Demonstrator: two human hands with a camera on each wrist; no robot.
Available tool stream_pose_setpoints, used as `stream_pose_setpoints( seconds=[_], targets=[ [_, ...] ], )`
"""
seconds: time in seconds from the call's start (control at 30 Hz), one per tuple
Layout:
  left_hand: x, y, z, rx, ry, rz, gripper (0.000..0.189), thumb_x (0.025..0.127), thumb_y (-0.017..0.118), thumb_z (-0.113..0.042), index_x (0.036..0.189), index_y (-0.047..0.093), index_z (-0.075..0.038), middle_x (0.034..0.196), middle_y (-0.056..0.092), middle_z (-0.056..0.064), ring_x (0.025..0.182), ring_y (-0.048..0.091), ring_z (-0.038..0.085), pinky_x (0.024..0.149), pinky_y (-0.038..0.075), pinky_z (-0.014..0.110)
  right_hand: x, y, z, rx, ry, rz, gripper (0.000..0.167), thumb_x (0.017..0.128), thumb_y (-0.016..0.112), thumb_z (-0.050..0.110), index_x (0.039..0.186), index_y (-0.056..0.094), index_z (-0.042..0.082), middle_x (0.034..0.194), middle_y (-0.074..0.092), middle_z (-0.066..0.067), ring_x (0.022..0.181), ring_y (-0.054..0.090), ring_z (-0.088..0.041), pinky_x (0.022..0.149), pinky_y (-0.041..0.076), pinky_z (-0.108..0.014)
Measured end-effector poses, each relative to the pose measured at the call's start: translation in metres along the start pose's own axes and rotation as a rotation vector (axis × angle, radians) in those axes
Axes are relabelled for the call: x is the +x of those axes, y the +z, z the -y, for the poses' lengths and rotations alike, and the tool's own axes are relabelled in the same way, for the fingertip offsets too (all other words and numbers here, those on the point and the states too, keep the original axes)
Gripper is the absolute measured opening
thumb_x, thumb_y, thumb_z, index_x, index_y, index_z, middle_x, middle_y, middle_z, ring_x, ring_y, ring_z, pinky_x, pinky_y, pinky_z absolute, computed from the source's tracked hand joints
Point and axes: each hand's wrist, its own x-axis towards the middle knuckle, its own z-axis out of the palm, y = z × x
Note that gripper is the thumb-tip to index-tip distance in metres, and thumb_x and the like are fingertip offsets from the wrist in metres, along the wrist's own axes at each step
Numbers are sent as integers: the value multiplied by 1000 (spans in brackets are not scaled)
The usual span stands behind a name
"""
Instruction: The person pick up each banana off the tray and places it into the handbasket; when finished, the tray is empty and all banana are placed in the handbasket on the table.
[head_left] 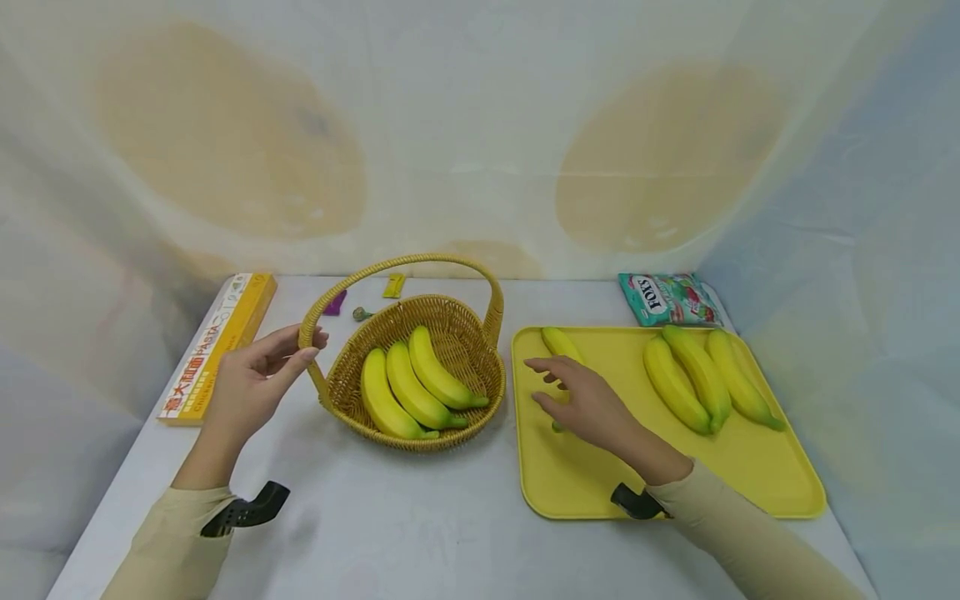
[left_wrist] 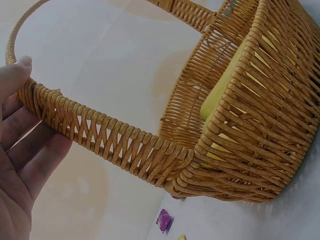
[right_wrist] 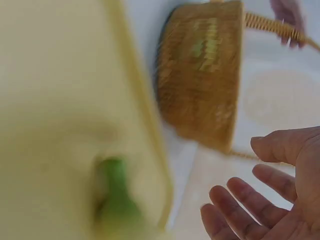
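Note:
A wicker basket point(head_left: 457, 325) stands mid-table with its tall handle point(head_left: 408, 260) arched over it and three bananas point(head_left: 412, 383) lying inside. My left hand point(head_left: 251, 379) holds the left side of that handle, thumb on one face and fingers on the other in the left wrist view. Over the left part of a yellow tray point(head_left: 592, 492) hovers my right hand point(head_left: 588, 400), fingers spread and holding nothing. Beneath it lies a single banana point(head_left: 561, 342), partly hidden by the hand. Three more bananas point(head_left: 693, 367) rest on the tray's right side.
At the left lies a yellow and white pasta box point(head_left: 217, 350). Behind the basket are a purple wrapped candy point(head_left: 335, 302), a yellow one point(head_left: 394, 286) and a small roundish item point(head_left: 362, 314). A green Fox's candy bag point(head_left: 670, 300) sits behind the tray. White sheeting surrounds the table.

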Motion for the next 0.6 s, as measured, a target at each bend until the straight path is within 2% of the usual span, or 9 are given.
stream_pose_setpoints(
  seconds=[0.17, 0.4, 0.53, 0.6],
  targets=[
    [-1, 0, -3, -3, -3, 3, 32, 97, 70, -12, 129, 69, -8, 114, 75, 11, 104, 66, -3, 87, 52, 10, -22, -16, -43, -18, 82, -62, 47, 98, 69, 17, 142, 57, 8, 134, 62, -14, 113, 64, -34, 95, 54, -52],
    [-2, -1, -3, -11, -10, -4, 33, 97, 70, -11, 130, 69, -8, 114, 75, 12, 104, 67, -3, 87, 52, 10, -38, -41, -99, -181, 156, -162, 47, 96, 68, 12, 140, 57, 1, 134, 55, -30, 122, 50, -50, 100, 43, -66],
    [-1, -1, -2, -21, -5, -2, 32, 97, 70, -11, 129, 70, -9, 113, 75, 11, 104, 68, -1, 87, 52, 11, -44, -54, -119, -236, 250, -144, 52, 96, 67, 11, 142, 52, -5, 139, 46, -38, 126, 43, -57, 104, 37, -71],
    [-1, 0, -2, -28, -2, 0, 32, 97, 70, -10, 129, 70, -9, 113, 75, 11, 104, 68, -1, 87, 52, 12, -46, -58, -125, -255, 304, -115, 54, 96, 66, 13, 144, 49, -7, 140, 46, -39, 126, 44, -58, 103, 38, -70]
  ],
)
